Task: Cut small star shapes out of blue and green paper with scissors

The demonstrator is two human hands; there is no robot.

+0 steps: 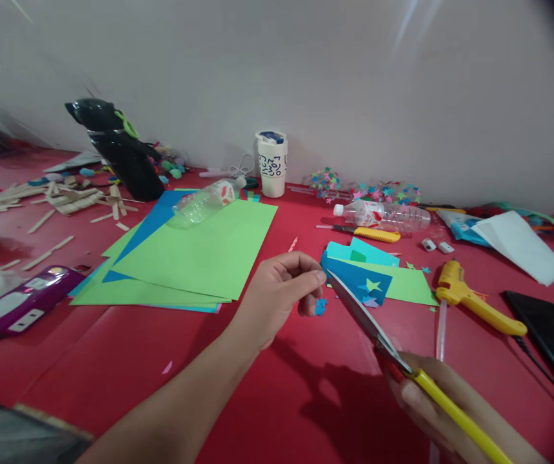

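Observation:
My left hand (pixel 279 293) hovers over the red table, thumb and fingers pinched on a small blue paper piece (pixel 320 307) that hangs below them. My right hand (pixel 444 403) at the lower right grips yellow-handled scissors (pixel 378 332). Their blades point up and left, the tips close to my left fingertips. Just behind the blades lies a small pile of blue, turquoise and green paper pieces (pixel 373 274) with a star-shaped hole and a green star.
Large green and blue paper sheets (pixel 194 254) lie left of centre with a plastic bottle (pixel 206 201) on them. A yellow glue gun (pixel 474 299), a black phone (pixel 550 338), another bottle (pixel 383 216), a cup (pixel 272 163), paper stars and wooden sticks (pixel 64 200) lie around.

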